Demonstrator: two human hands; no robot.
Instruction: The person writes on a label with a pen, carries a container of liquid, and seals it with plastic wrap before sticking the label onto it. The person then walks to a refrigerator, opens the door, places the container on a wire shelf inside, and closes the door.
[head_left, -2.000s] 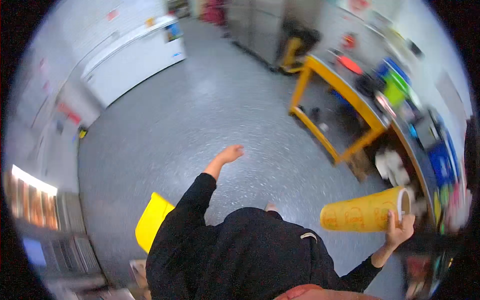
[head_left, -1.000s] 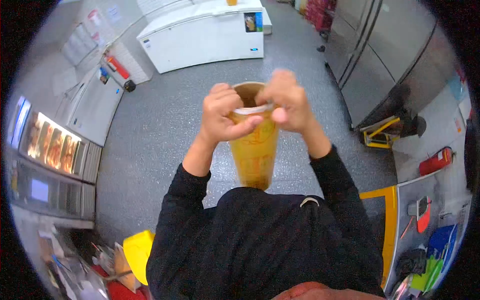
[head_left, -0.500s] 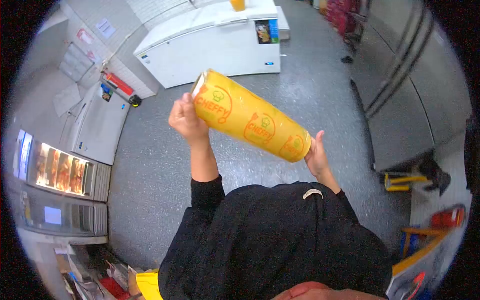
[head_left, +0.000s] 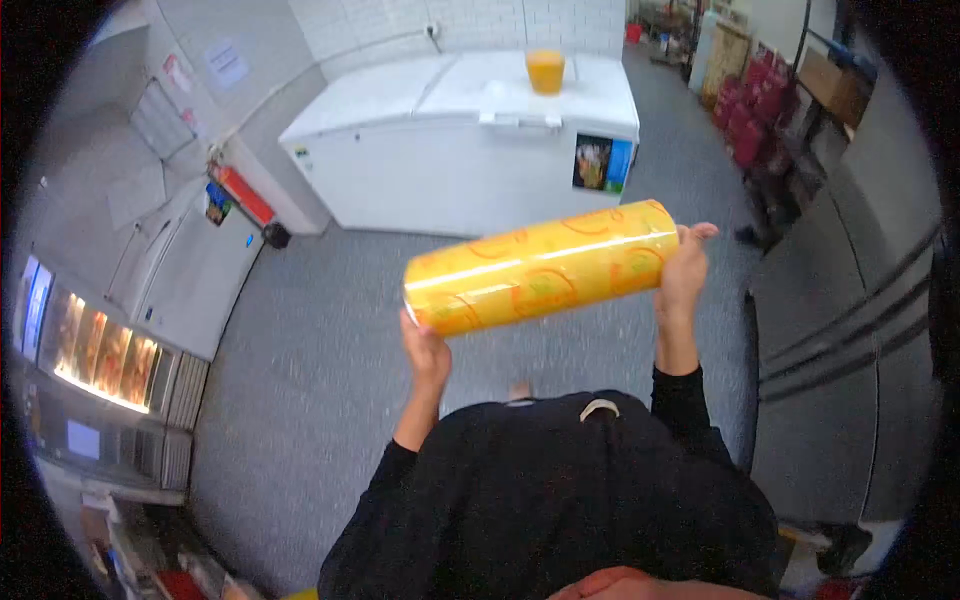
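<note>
Across in front of my chest I hold a large yellow roll of cling film (head_left: 540, 268) with orange and green print. Its right end is tilted up, higher than the left. My left hand (head_left: 425, 352) grips the lower left end. At the other end is my right hand (head_left: 682, 272), closed on the rim with its thumb pointing outward. Parts of the fingers of both hands are hidden by the roll.
A white chest freezer (head_left: 450, 165) stands ahead with a yellow tub (head_left: 545, 72) on top. On the left are a red fire extinguisher (head_left: 244, 194) and a lit display fridge (head_left: 105, 350). Steel cabinets (head_left: 820, 300) line the right. Dark red sacks (head_left: 755, 110) are stacked beyond.
The roll has turned: its right end rose and its left end dropped, with both hands still on the ends. My view has tilted up, showing more of the freezer and back wall.
</note>
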